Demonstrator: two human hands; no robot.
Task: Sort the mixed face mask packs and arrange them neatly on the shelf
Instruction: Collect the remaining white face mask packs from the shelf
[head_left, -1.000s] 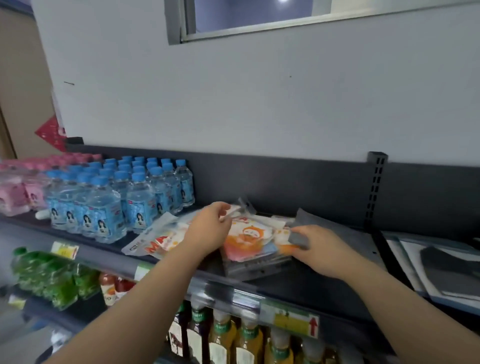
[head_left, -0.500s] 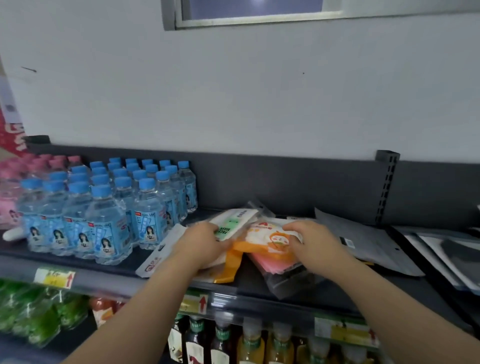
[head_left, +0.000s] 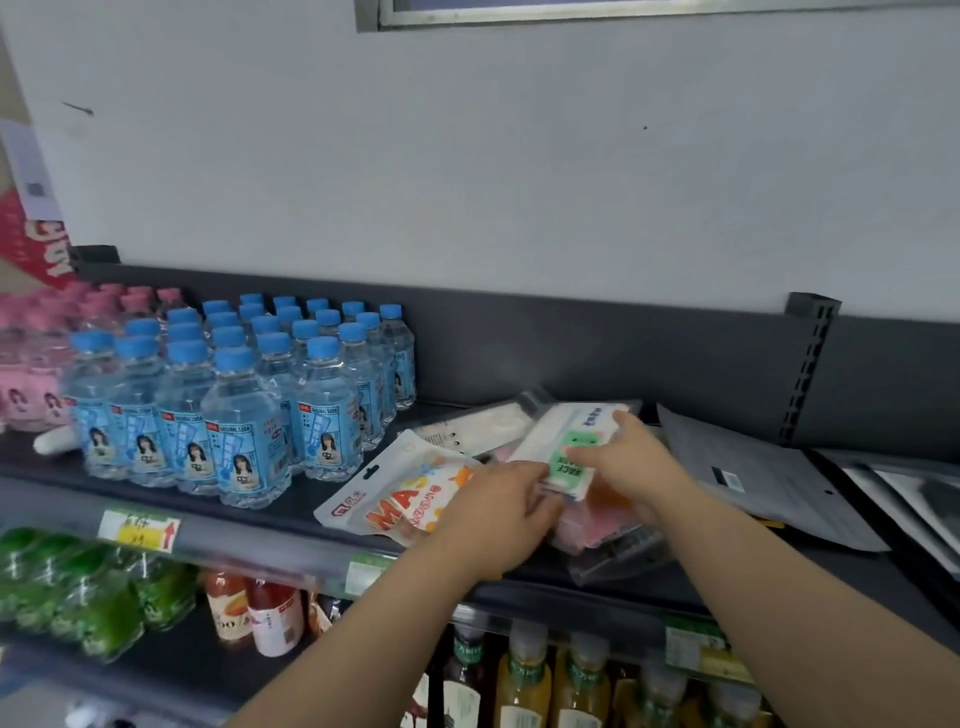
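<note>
Face mask packs (head_left: 405, 499) piled on shelf (head_left: 831, 571); my right hand (head_left: 631, 462) grips the green-labelled pack (head_left: 574, 447); left hand (head_left: 493, 519) touches it, grip unclear.

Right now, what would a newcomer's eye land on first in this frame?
The left hand and right hand meet mid-frame, gripping a white pack with a green label over a loose pile of mask packs on the dark shelf. Left of them stands a dense block of blue-capped water bottles; a grey pouch lies to the right.
</note>
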